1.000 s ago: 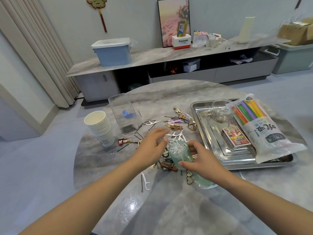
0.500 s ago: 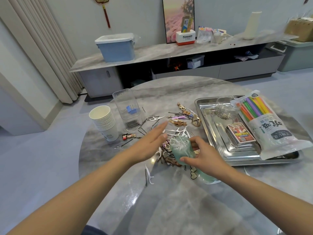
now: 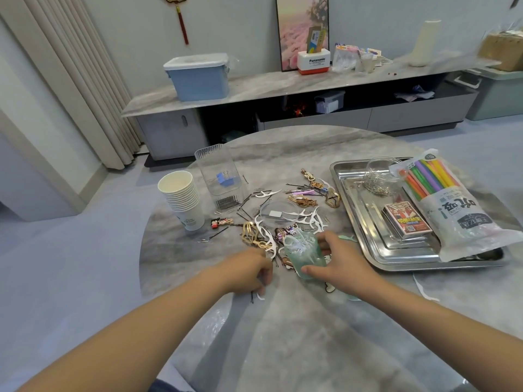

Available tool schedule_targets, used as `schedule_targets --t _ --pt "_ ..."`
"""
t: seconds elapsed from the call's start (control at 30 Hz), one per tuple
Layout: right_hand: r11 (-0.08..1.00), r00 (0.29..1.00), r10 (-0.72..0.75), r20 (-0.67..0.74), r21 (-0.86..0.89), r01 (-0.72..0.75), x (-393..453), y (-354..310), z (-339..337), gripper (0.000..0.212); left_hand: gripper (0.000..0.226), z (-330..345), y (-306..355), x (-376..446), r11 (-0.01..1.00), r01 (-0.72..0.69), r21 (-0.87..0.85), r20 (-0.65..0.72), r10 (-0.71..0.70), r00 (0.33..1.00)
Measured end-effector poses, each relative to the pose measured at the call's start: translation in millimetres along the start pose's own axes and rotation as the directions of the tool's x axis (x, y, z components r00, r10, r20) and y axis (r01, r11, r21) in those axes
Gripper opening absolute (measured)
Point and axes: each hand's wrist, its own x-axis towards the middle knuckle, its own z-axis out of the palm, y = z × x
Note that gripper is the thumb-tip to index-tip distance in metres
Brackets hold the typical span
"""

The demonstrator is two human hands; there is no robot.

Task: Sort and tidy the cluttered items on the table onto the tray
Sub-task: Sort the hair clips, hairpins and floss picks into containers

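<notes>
My right hand (image 3: 341,260) grips a pale green translucent container (image 3: 304,251) tilted toward me, with white floss picks inside it. My left hand (image 3: 247,271) is curled down on the table just left of it, fingertips pinching a white floss pick (image 3: 259,296) beside a black hairpin. Behind both hands lies a heap of floss picks, hairpins and gold clips (image 3: 263,236) with a clear round lid (image 3: 278,213) on it. The steel tray (image 3: 376,250) stands to the right, holding a straw pack (image 3: 450,205), a card box (image 3: 407,220) and a glass jar (image 3: 380,175).
A stack of paper cups (image 3: 182,199) and a clear plastic box (image 3: 220,176) with a blue binder clip stand at the left back of the round marble table (image 3: 297,335). A stray floss pick (image 3: 423,291) lies near the tray's front edge. A low cabinet runs behind.
My left hand has drawn back from the pile toward me and closed its fingers on a floss pick near the front. My right hand keeps hold of the green container.
</notes>
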Motion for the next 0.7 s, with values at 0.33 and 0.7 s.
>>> schedule_targets --t 0.33,0.7 --pt "1.0 1.0 0.004 0.011 -0.002 -0.004 -2 1 -2 0.061 0.011 -1 7 6 0.998 0.025 0.057 0.084 -0.03 0.996" --pt "1.0 0.999 0.012 -0.035 -0.016 -0.013 0 6 -10 0.061 0.019 -14 14 5 0.943 0.006 -0.332 -0.156 -0.061 0.986"
